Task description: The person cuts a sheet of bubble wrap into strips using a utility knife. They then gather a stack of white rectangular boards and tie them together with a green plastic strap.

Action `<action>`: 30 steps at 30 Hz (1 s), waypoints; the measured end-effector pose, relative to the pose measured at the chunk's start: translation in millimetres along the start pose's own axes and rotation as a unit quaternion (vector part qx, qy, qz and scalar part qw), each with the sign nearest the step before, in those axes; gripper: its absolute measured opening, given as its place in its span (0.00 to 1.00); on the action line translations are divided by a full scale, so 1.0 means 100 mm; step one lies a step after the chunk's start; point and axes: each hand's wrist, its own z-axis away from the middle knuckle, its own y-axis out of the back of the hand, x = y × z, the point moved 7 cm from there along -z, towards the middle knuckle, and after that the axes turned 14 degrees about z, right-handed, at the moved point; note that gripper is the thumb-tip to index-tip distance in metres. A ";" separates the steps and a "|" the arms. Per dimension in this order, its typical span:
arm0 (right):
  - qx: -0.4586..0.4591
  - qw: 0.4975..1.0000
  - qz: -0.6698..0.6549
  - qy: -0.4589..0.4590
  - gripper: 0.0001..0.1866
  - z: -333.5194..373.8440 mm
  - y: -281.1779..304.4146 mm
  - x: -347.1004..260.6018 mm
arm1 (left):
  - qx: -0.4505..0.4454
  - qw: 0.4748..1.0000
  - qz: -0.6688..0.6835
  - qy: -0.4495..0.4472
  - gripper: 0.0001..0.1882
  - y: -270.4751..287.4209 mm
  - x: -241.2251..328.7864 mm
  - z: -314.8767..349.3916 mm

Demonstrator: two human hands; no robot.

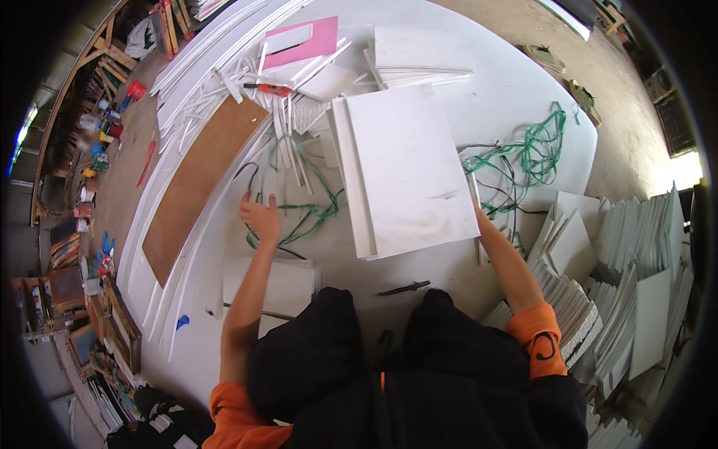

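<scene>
A stack of large white boards (407,168) lies on the white table (493,97) in front of me. My right hand (479,217) grips the stack's right edge near its lower corner, fingers mostly hidden behind the boards. My left hand (259,215) rests flat on the table left of the stack, fingers spread, touching a loose green cord (310,213). A black tool (404,287) lies on the table near my knees.
A brown board (202,183) lies at the left beside long white strips (224,52). A pink sheet (303,41) and more white boards sit at the back. A tangle of green cord (535,153) is at the right. Piles of white tiles (621,277) fill the right side.
</scene>
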 end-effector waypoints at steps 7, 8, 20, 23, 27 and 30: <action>-0.048 0.991 0.109 -0.065 0.18 0.13 -0.07 0.16 | -0.283 0.906 0.316 -0.006 0.18 -0.69 0.89 0.78; -0.050 0.990 0.116 -0.061 0.17 0.06 -0.10 0.14 | -0.326 0.873 0.352 0.093 0.18 -0.89 0.72 0.97; 0.039 0.972 -0.124 -0.194 0.10 -0.07 -0.31 0.81 | -0.390 0.905 0.005 -0.170 0.31 -1.54 0.65 1.27; -0.062 0.972 -0.046 -0.224 0.09 -0.06 -0.38 0.90 | -0.371 0.916 0.064 -0.137 0.31 -1.45 0.67 1.20; -0.123 0.947 0.171 -0.241 0.09 -0.17 0.16 0.81 | -0.382 0.920 0.051 -0.074 0.29 -1.39 0.76 1.11; -0.113 0.929 0.218 -0.277 0.08 -0.20 0.45 0.82 | -0.359 0.930 0.004 -0.083 0.27 -1.38 0.75 1.09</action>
